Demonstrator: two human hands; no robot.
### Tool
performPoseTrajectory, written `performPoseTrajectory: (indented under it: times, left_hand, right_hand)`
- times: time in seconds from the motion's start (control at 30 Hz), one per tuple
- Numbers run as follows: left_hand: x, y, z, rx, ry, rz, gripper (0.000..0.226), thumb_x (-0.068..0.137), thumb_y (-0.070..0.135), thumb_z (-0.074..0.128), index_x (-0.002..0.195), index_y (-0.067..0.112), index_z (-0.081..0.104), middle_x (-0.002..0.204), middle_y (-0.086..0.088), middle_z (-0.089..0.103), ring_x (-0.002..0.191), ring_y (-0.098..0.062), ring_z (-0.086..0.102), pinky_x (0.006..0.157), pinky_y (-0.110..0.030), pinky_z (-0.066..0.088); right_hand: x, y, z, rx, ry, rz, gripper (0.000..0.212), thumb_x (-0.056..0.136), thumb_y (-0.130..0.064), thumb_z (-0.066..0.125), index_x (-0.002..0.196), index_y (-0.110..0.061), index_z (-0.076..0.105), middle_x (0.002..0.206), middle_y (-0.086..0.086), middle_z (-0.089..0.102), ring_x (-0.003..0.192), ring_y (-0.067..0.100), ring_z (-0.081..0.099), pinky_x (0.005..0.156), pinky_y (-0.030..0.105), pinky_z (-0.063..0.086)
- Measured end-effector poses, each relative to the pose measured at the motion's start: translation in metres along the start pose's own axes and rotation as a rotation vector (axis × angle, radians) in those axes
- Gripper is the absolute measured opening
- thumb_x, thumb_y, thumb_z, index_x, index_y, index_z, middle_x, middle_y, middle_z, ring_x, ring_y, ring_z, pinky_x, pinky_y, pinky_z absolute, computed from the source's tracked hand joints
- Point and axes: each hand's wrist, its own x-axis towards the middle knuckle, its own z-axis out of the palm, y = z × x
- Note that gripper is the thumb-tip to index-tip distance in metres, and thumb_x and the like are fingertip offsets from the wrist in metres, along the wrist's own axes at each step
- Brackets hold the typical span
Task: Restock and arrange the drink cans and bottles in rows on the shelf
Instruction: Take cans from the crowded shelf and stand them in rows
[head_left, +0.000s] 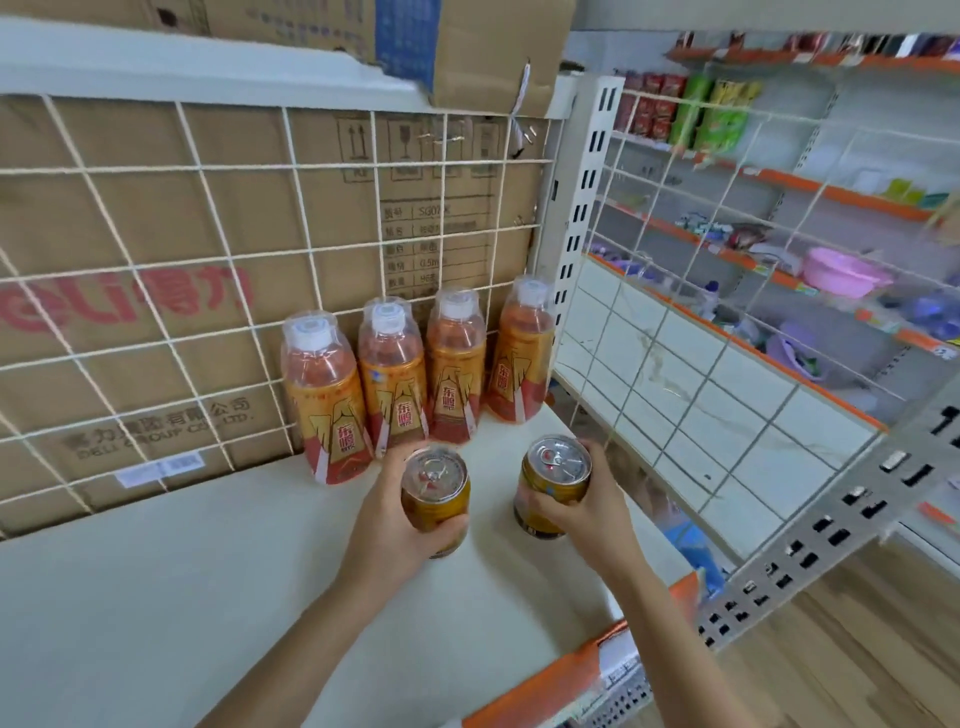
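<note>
One head-worn wide-angle camera looks forward and down onto the shelf (156, 597) from close over its front edge. The forearms enter from the bottom. The left hand (387, 514) and right hand (592, 501), each gripping a can (435, 491), sit just below centre. Mesh (234, 167) fills the upper left, far racks (831, 192) the upper right.

A white wire grid (208, 249) backs the near bay, with a large brown cardboard box (130, 218) pressed behind it and another box (483, 47) resting on the board above. To the right, past a perforated white upright (587, 208), orange-edged shelves (810, 182) carry assorted goods beyond white veined tiles (701, 395). Wood-look flooring (857, 649) shows at lower right
</note>
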Motion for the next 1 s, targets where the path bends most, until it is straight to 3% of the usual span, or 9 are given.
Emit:
performPoseTrajectory:
  times: [0.1, 0.27, 0.37, 0.47, 0.63, 0.77, 0.87, 1.0]
  left_hand:
    - [-0.025, 0.003, -0.001, 0.024, 0.093, -0.084, 0.075, 0.056, 0.015, 0.088, 0.109, 0.042, 0.042, 0.106, 0.021, 0.057, 0.099, 0.016, 0.051, 0.075, 0.001, 0.038]
    - [-0.079, 0.012, -0.013, 0.039, 0.232, -0.188, 0.068, 0.055, 0.023, 0.089, 0.102, 0.046, 0.044, 0.099, 0.017, 0.062, 0.091, 0.015, 0.055, 0.066, 0.001, 0.039]
    - [-0.114, 0.019, -0.023, 0.063, 0.346, -0.197, 0.067, 0.056, 0.018, 0.088, 0.100, 0.047, 0.047, 0.096, 0.021, 0.064, 0.089, 0.011, 0.057, 0.066, 0.000, 0.040]
    - [-0.147, 0.031, -0.037, 0.125, 0.544, -0.229, 0.066, 0.057, 0.017, 0.087, 0.101, 0.044, 0.046, 0.092, 0.024, 0.061, 0.088, 0.017, 0.054, 0.066, 0.001, 0.038]
    - [-0.204, 0.055, -0.079, 0.221, 0.876, -0.256, 0.069, 0.060, 0.019, 0.086, 0.112, 0.034, 0.044, 0.096, 0.020, 0.054, 0.084, 0.001, 0.054, 0.067, -0.003, 0.037]
    - [-0.261, 0.072, -0.113, 0.324, 0.976, -0.239, 0.070, 0.057, 0.018, 0.087, 0.106, 0.043, 0.045, 0.092, 0.028, 0.056, 0.086, 0.016, 0.053, 0.065, 0.001, 0.038]
    - [-0.305, 0.080, -0.131, 0.390, 1.015, -0.264, 0.072, 0.052, 0.027, 0.090, 0.101, 0.055, 0.045, 0.094, 0.035, 0.058, 0.088, 0.021, 0.052, 0.066, 0.005, 0.035]
    - [-0.365, 0.082, -0.161, 0.446, 1.087, -0.332, 0.076, 0.048, 0.029, 0.092, 0.102, 0.057, 0.046, 0.091, 0.027, 0.063, 0.087, 0.021, 0.052, 0.068, 0.006, 0.034]
  right_hand:
    - [-0.015, 0.001, -0.003, 0.014, -0.081, -0.067, 0.060, 0.049, -0.053, 0.074, 0.101, -0.040, 0.047, 0.095, -0.032, 0.060, 0.088, -0.008, 0.060, 0.066, 0.009, 0.045]
    - [-0.033, 0.003, -0.010, 0.031, -0.150, -0.161, 0.055, 0.055, -0.036, 0.081, 0.100, -0.038, 0.049, 0.095, -0.032, 0.061, 0.086, -0.011, 0.058, 0.065, 0.006, 0.044]
    - [-0.042, 0.001, -0.013, 0.058, -0.187, -0.187, 0.059, 0.059, -0.023, 0.088, 0.104, -0.035, 0.052, 0.092, -0.022, 0.064, 0.086, -0.008, 0.059, 0.069, 0.013, 0.046]
    - [-0.054, -0.011, -0.012, 0.120, -0.230, -0.228, 0.060, 0.059, -0.020, 0.088, 0.109, -0.030, 0.054, 0.096, -0.017, 0.065, 0.087, -0.005, 0.059, 0.074, 0.020, 0.046]
    - [-0.078, -0.042, 0.004, 0.208, -0.360, -0.329, 0.055, 0.059, -0.015, 0.086, 0.100, -0.035, 0.054, 0.094, -0.021, 0.063, 0.087, -0.011, 0.057, 0.068, 0.002, 0.040]
    - [-0.101, -0.064, 0.033, 0.226, -0.513, -0.383, 0.055, 0.061, -0.011, 0.084, 0.098, -0.039, 0.054, 0.090, -0.031, 0.062, 0.087, -0.015, 0.056, 0.067, -0.001, 0.039]
    - [-0.121, -0.079, 0.060, 0.241, -0.641, -0.405, 0.057, 0.060, -0.010, 0.085, 0.101, -0.036, 0.054, 0.092, -0.025, 0.064, 0.086, -0.013, 0.057, 0.067, 0.001, 0.041]
    - [-0.155, -0.100, 0.102, 0.224, -0.790, -0.445, 0.058, 0.059, -0.012, 0.085, 0.102, -0.036, 0.055, 0.093, -0.028, 0.064, 0.088, -0.008, 0.058, 0.070, 0.008, 0.045]
